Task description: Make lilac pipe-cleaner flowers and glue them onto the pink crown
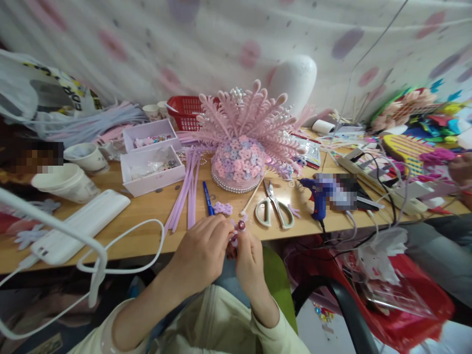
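My left hand (204,246) and my right hand (250,258) meet at the table's front edge, fingertips pinched together. Between them shows a small piece of lilac pipe cleaner (234,240), mostly covered by my fingers. Just beyond my left hand lie a lilac pipe-cleaner flower (223,208) and a blue pen (208,198). White-handled scissors (273,205) rest partly spread to the right of my hands. Behind stands a pink headdress (239,160) covered in small flowers, with feathery pink fronds rising from it. Straight lilac pipe cleaners (186,189) lie to its left.
A blue glue gun (319,199) with cables sits at right. Two white boxes (153,177) of beads, paper cups (65,183) and a white power bank (83,227) occupy the left. A white lamp arm (55,221) crosses the lower left. Another person's hand (460,172) is at far right.
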A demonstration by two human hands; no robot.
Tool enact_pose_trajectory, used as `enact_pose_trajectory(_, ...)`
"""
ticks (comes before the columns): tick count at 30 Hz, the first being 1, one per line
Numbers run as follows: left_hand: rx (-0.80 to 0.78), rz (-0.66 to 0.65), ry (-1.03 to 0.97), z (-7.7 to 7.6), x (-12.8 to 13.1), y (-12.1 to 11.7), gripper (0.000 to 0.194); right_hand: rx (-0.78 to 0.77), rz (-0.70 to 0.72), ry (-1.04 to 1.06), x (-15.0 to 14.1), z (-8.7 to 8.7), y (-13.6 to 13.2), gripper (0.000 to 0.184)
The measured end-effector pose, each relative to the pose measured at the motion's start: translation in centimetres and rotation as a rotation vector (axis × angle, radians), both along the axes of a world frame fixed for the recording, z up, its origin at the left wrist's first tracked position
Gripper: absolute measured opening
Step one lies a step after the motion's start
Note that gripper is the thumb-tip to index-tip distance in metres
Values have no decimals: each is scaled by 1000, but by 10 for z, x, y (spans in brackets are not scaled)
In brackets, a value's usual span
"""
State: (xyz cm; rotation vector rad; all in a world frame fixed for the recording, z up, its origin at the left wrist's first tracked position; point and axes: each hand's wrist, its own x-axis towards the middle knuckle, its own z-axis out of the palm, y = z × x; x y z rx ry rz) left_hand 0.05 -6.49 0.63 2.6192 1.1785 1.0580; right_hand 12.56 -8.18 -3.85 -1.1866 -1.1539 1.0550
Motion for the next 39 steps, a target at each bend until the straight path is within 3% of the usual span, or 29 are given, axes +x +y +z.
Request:
enact_pose_trajectory(4,38,-73,37,9,-7,9,23,-13,86,158,0,-1,1,53)
enact_pose_trajectory(7,30,-61,-66,11,-7,9,19,-77,106,261,-2,2,4,51)
enact_pose_trajectory(10,-24,1,-268,5,-3,-2,10,-119,40,215,-3,8,5,48)
enact_pose_trajectory(13,-118,19,-390,-2,2,-13,13,-117,-72,112,-2,11,4,44)
enact_pose_trajectory(17,-233,60,-465,-7,4,-15,16,-123,-77,121,-3,8,2,49)
enact_pose_trajectory(19,-206,53,-447,-8,3,-13,14,-109,-64,127,-4,6,1,52)
enact_pose_trajectory(25,89,99,-270,-16,3,-12,10,-61,-19,112,-7,2,-2,58)
enact_pose_trajectory(31,149,117,-143,-20,2,-10,10,-59,-18,-186,3,0,2,60)
enact_pose_trajectory(33,139,137,-108,-21,2,-8,12,-25,-96,-297,6,0,2,51)
enact_pose_trajectory(35,138,171,-93,-22,3,-8,13,47,-163,-360,7,1,1,30)
enact_pose_trajectory(36,142,185,-93,-22,3,-8,14,95,-160,-371,8,2,0,22)
enact_pose_trajectory(39,125,187,-125,-20,4,-10,16,225,-39,-330,8,5,-2,20)
